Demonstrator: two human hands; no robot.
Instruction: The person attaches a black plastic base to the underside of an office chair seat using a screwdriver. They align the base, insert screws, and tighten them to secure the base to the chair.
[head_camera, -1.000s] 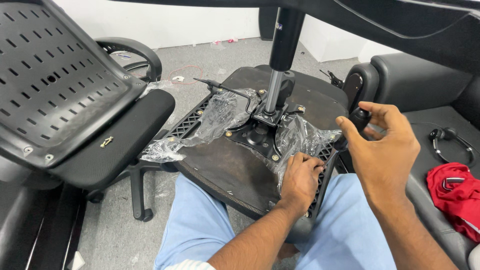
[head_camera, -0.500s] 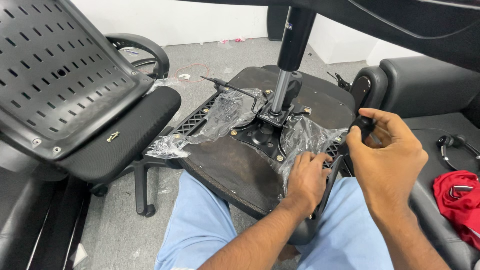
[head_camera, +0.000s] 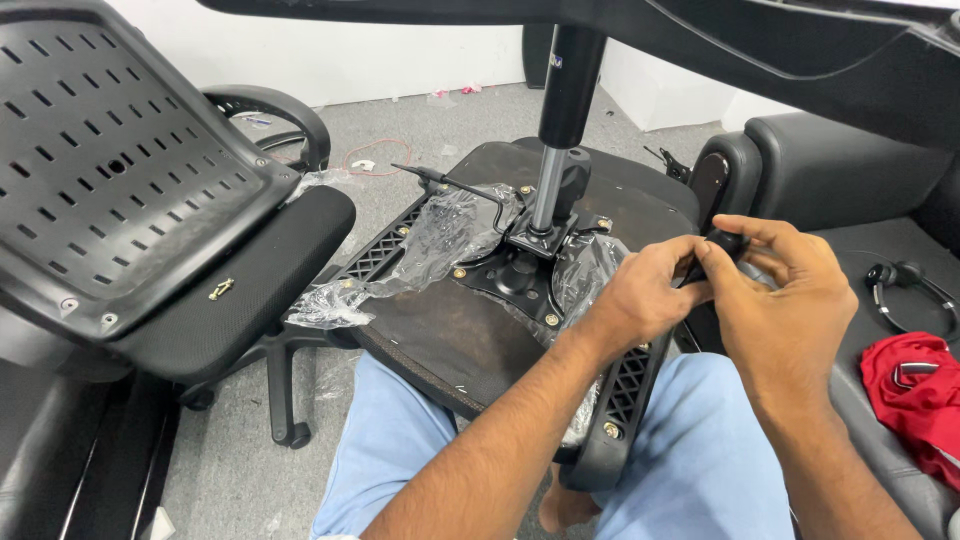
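A: Count, largest first. One upturned chair seat (head_camera: 470, 330) lay across the person's lap, its gas column (head_camera: 560, 130) standing up from one metal mechanism plate (head_camera: 525, 255). One second office chair (head_camera: 150, 220) stood at left, one black sofa (head_camera: 840, 170) at right. Two patches of clear plastic wrap (head_camera: 420, 250) clung to the seat underside. One red cloth (head_camera: 915, 390) and one headset (head_camera: 905, 285) lay on the sofa.

B: Change from the frame half a second back?

A: Left hand (head_camera: 640, 295) had left the seat's near edge and risen to join the right hand (head_camera: 790, 300).

B: And the small black knob (head_camera: 728, 242)?

A: At the seat's right edge, just beside the sofa arm. Both hands' fingertips were closed on it, pinched between right thumb and forefinger, left fingers touching it from the left. It was mostly hidden.
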